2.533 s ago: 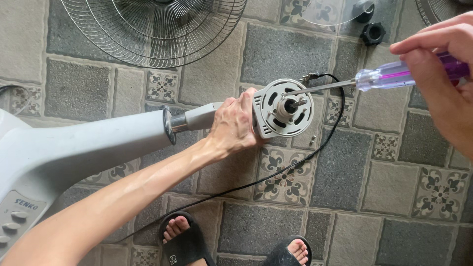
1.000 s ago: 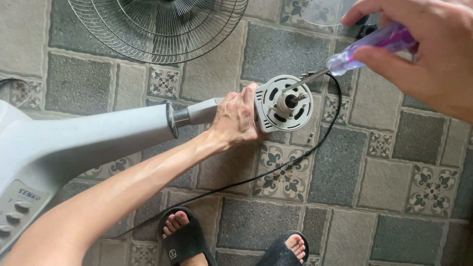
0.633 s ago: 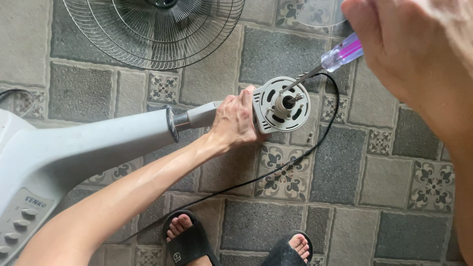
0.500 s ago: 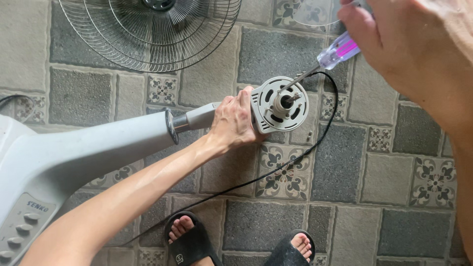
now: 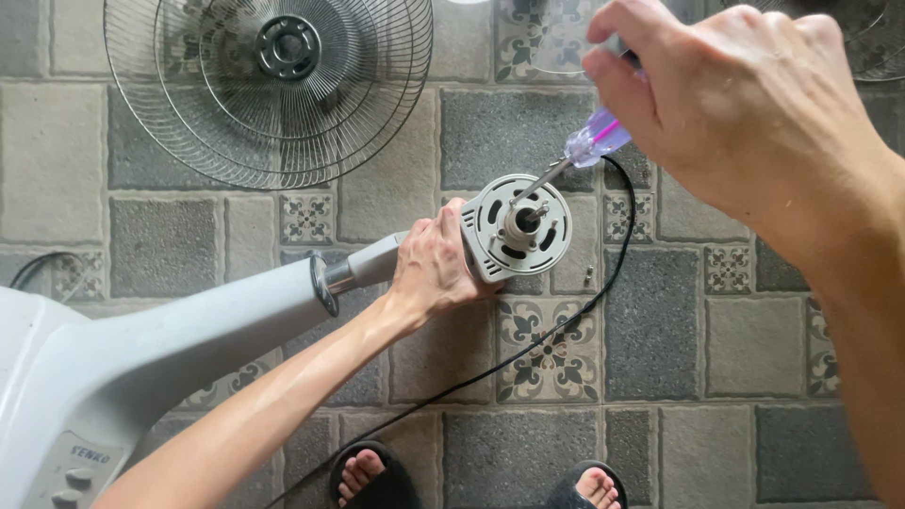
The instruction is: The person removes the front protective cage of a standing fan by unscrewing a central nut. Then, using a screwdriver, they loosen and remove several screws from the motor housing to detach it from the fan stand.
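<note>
Screwdriver [image 5: 586, 146] with a clear purple handle is gripped in the right hand [image 5: 745, 104], its shaft slanting down-left so the tip meets the upper face of the round grey motor housing [image 5: 517, 228]. The left hand [image 5: 436, 269] is clenched around the housing's neck, holding the fan stand [image 5: 141, 349] above the tiled floor [image 5: 707, 358]; a wire fan guard [image 5: 269, 90] lies nearby.

Bright even daylight, soft faint shadows, sharp focus, no glare

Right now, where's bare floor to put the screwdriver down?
Free: tiles right of the black cord, lower right. Crowded: wire fan guard upper left, motor housing centre under the left hand, sandalled feet below.
</note>
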